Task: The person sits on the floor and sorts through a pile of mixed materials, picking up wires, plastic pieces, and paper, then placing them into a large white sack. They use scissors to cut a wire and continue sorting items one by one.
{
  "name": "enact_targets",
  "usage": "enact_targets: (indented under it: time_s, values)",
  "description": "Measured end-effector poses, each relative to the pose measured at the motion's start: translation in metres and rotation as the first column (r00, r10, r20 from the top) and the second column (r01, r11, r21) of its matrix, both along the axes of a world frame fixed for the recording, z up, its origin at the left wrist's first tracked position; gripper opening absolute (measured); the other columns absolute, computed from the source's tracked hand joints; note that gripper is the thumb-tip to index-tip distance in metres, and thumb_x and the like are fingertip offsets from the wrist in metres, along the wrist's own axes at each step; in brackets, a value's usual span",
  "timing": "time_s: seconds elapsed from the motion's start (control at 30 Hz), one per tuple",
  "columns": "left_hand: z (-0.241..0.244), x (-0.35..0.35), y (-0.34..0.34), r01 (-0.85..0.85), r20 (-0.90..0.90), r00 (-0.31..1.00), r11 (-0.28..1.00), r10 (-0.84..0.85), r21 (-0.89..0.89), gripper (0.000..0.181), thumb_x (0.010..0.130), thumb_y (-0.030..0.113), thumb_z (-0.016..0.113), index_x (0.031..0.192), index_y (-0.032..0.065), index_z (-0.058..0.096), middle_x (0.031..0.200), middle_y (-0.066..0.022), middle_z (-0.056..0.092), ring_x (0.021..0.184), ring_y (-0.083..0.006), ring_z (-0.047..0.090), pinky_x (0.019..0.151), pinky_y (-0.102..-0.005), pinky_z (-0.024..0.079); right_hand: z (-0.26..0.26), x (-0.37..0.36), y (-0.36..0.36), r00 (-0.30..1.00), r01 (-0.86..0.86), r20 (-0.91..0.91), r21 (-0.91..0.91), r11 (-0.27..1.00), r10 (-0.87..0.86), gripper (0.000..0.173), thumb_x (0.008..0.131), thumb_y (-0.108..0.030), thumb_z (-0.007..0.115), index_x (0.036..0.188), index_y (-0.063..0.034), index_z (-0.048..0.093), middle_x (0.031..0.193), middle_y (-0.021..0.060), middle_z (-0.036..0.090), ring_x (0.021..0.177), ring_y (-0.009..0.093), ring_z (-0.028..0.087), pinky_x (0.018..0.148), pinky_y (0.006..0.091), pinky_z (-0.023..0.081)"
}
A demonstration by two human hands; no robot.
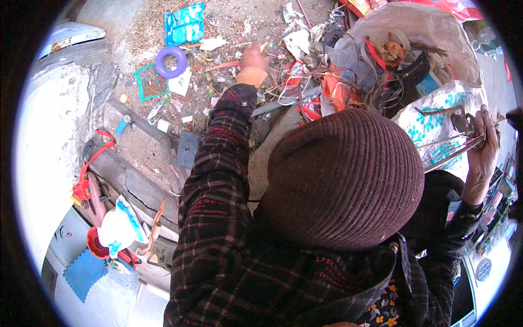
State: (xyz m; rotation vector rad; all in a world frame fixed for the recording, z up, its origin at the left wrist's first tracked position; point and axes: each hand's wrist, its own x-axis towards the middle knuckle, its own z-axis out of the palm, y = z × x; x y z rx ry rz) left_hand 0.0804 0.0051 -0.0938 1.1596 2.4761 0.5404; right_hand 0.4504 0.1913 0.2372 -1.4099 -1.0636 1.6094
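My left hand (254,61), in a dark plaid sleeve, is down among loose litter on the ground at the top middle. Its fingertips are blurred beside small scraps, and a grip cannot be made out. Over at the right, my right hand (482,143) is closed around long thin rods (453,155), with a dark crumpled piece against the fingers. Behind the rods stands a white woven sack (435,116) with a green print. A rounded brown ribbed-knit item (347,180) fills the middle and hides what lies beneath; whether it is a hat cannot be told.
Around my left hand lie a purple ring (170,62), a green frame (139,83), a blue packet (184,24) and a grey pipe (286,101). The open sack (461,45) holds mixed scrap and twigs. Cracked concrete edging (135,188) and a red bowl (97,243) are at left.
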Motion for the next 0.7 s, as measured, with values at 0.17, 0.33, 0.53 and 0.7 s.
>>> enact_targets:
  time_s: [0.17, 0.33, 0.53, 0.7]
  values:
    - [0.007, -0.019, -0.011, -0.056, 0.214, 0.975, 0.998, 0.059, -0.019, 0.046, 0.059, 0.033, 0.073, 0.098, 0.0106, 0.062, 0.088, -0.0147, 0.063, 0.083, -0.0273, 0.061, 0.075, -0.0348, 0.047, 0.002, 0.000, -0.002, 0.994, 0.075, 0.071, 0.035, 0.997, -0.078, 0.021, 0.088, -0.009, 0.046, 0.104, 0.0048, 0.048, 0.063, -0.0032, 0.035, 0.053, 0.003, 0.033, 0.047, 0.0157, 0.029]
    - [0.036, -0.017, -0.017, -0.127, 0.412, 0.900, 0.990, 0.140, -0.059, 0.047, 0.062, 0.036, 0.070, 0.098, 0.0079, 0.062, 0.084, -0.0128, 0.064, 0.077, -0.0262, 0.061, 0.071, -0.0333, 0.047, 0.000, -0.001, -0.004, 0.988, 0.121, 0.087, 0.062, 0.991, -0.126, 0.021, 0.088, -0.009, 0.046, 0.103, 0.0055, 0.048, 0.062, -0.0033, 0.034, 0.053, 0.003, 0.032, 0.049, 0.0158, 0.028]
    - [0.060, -0.011, -0.012, -0.172, 0.191, 0.968, 0.984, 0.161, 0.040, 0.043, 0.059, 0.043, 0.065, 0.075, 0.0032, 0.060, 0.069, -0.0167, 0.061, 0.065, -0.0305, 0.059, 0.064, -0.0376, 0.046, -0.001, 0.007, 0.001, 0.999, 0.033, 0.007, 0.018, 0.999, -0.033, 0.021, 0.088, -0.009, 0.046, 0.103, 0.0054, 0.048, 0.063, -0.0032, 0.034, 0.053, 0.003, 0.031, 0.050, 0.0158, 0.027]
    - [0.082, -0.003, -0.003, -0.201, 0.167, 0.967, 0.979, 0.192, 0.034, 0.046, 0.058, 0.045, 0.064, 0.071, 0.0010, 0.059, 0.068, -0.0195, 0.059, 0.067, -0.0328, 0.059, 0.065, -0.0379, 0.046, 0.000, 0.010, 0.002, 0.999, -0.030, 0.017, 0.003, 1.000, 0.030, 0.022, 0.088, -0.009, 0.046, 0.105, 0.0055, 0.047, 0.063, -0.0033, 0.033, 0.054, 0.003, 0.032, 0.051, 0.0159, 0.028]
